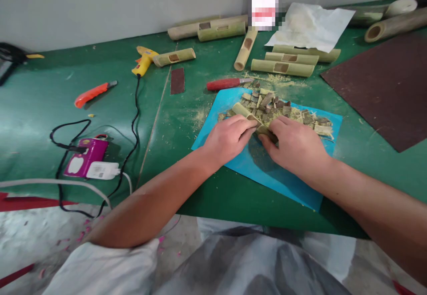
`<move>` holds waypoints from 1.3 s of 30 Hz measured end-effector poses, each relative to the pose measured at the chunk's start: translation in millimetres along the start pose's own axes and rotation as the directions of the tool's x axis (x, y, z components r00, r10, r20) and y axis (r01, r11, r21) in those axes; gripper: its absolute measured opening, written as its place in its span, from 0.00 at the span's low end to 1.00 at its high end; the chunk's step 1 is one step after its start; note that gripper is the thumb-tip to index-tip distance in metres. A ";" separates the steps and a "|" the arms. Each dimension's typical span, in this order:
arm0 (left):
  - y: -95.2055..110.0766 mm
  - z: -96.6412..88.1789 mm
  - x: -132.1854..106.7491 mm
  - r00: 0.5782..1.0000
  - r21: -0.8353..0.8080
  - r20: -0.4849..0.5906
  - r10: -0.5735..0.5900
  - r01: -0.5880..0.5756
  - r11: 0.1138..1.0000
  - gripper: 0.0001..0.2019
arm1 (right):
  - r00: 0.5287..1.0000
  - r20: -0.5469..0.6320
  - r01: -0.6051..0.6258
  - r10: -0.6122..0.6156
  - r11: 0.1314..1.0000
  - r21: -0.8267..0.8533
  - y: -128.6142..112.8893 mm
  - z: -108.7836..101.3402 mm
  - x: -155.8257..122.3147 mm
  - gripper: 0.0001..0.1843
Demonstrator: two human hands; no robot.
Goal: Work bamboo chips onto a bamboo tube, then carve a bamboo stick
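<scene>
A short bamboo tube (242, 110) with a cut-out opening is held at a slant over the wood scraps. Its near end is in my right hand (296, 144), with the fingers and thumb closed around it. My left hand (230, 137) has its thumb and fingers pinched together at the opening; whatever is between those fingertips is hidden. Under both hands lies a blue sheet (276, 184), its far half covered with bamboo chips (263, 104) and shavings. Just beyond the sheet's left corner rests a red-handled knife (223, 84).
Several notched bamboo tubes (282, 67) lie along the back, near a white paper (308, 26). At right is a large brown sheet (387, 86); a small brown strip (177, 81) lies left. A yellow glue gun (145, 60), orange cutter (91, 95) and corded purple power strip (86, 157) are farther left.
</scene>
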State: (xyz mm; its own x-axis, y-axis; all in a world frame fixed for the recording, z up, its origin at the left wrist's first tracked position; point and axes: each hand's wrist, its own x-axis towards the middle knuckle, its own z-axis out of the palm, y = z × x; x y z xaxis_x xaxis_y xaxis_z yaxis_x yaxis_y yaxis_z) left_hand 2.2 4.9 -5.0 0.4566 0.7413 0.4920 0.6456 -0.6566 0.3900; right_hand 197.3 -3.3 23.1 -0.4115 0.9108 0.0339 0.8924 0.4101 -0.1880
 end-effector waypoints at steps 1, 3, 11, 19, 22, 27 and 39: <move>0.5 -0.2 0.3 1.000 0.000 0.021 -0.002 0.002 1.000 0.09 | 1.000 -0.005 0.001 -0.001 1.000 0.004 0.0 0.1 0.0 0.13; 1.4 -0.9 0.4 0.999 -0.007 0.049 -0.004 0.005 1.000 0.09 | 1.000 -0.014 0.001 -0.001 1.000 0.010 0.0 0.2 0.1 0.13; 0.9 -3.3 -5.1 0.998 -0.023 0.067 0.004 -0.002 1.000 0.10 | 1.000 -0.001 0.003 -0.003 1.000 0.023 -1.3 -1.3 0.4 0.13; 5.6 -5.4 -3.2 0.999 -0.035 0.051 0.002 0.000 0.999 0.10 | 1.000 0.019 -0.016 0.016 1.000 0.016 -2.3 -2.4 0.7 0.13; 6.7 -5.7 -4.2 0.999 -0.041 0.018 -0.026 0.027 0.999 0.09 | 1.000 0.014 -0.001 0.001 1.000 0.014 -2.5 -2.3 0.6 0.13; 7.4 -5.4 -2.0 0.997 -0.018 0.070 -0.015 0.016 1.000 0.11 | 1.000 0.000 0.023 -0.023 1.000 0.017 -2.0 -2.2 0.1 0.14; 9.2 -8.2 -2.0 0.997 -0.015 0.080 -0.007 0.008 1.000 0.10 | 1.000 0.027 0.012 -0.013 1.000 0.024 -3.0 -3.2 0.1 0.13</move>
State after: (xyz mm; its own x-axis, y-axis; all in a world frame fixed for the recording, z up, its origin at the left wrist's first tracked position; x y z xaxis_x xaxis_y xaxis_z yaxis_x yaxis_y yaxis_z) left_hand 2.2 -3.8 4.0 0.4999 0.7546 0.4250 0.6401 -0.6525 0.4056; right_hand 195.2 -4.3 26.9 -0.4278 0.9038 0.0097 0.8826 0.4200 -0.2109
